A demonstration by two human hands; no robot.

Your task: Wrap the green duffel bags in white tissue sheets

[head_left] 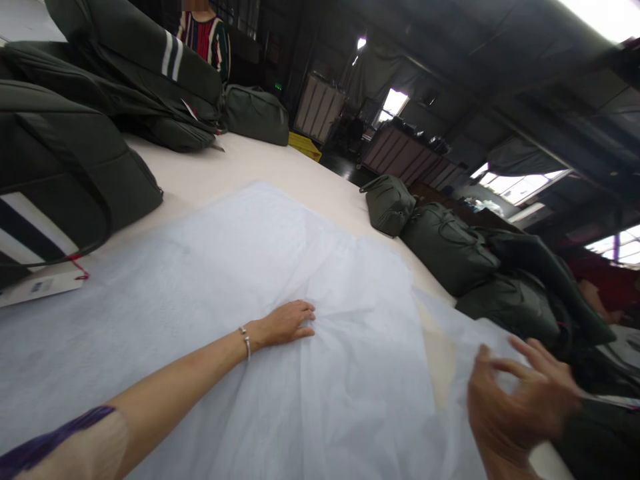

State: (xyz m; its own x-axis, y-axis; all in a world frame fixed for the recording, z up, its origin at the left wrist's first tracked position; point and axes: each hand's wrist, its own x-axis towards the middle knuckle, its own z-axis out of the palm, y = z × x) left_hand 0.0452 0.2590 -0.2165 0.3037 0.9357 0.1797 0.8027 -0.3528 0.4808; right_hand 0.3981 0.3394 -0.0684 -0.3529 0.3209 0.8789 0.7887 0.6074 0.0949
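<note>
A thin white sheet lies spread and creased over the pale table. My left hand rests on the sheet near the centre, fingers apart and gathering small wrinkles; a bracelet circles the wrist. At the lower right, my right hand is raised over the sheet's right part, blurred, its thumb and fingers curved and apart. Nothing can be made out in it.
Dark green bags with white stripes stand at the left. More dark green bags line the right edge. A person in a striped top is beyond the table, near wheeled racks.
</note>
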